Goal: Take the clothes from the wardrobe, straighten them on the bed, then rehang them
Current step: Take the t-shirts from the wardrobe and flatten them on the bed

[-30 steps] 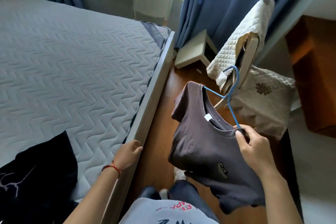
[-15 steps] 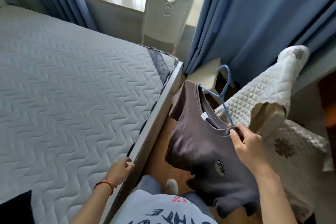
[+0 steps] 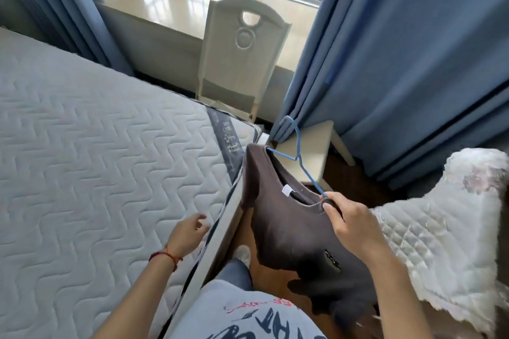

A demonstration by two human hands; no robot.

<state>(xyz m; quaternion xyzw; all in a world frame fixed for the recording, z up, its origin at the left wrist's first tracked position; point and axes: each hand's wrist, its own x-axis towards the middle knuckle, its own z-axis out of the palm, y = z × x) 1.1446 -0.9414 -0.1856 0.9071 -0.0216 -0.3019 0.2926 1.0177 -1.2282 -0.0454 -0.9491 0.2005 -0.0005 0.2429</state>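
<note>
Brown cotton hangs from my right hand (image 3: 355, 224): a shirt (image 3: 289, 226) already on its blue wire hanger (image 3: 298, 157), which I pinch at the shoulder end near the collar, fingers curled round wire and cloth together. The shirt dangles over the strip of wooden floor (image 3: 278, 281) between the bed (image 3: 96, 159) and a quilted white cover (image 3: 440, 228) on my right, with its far shoulder just beside the mattress corner. My left hand (image 3: 190, 231) holds nothing; it hovers at the bed's edge with the fingers loosely bent.

As I judge it, this shirt is past the straightening step, since it sits on the hanger with the hook free. What remains for it is the walk to the wardrobe and the hooking onto the rail. The wardrobe is not in sight from here, so I cannot say how many clothes are still inside or already rehung. Ahead I see only a chair (image 3: 242, 55), a small stool (image 3: 311, 151) and blue curtains (image 3: 413, 63) by the window.
</note>
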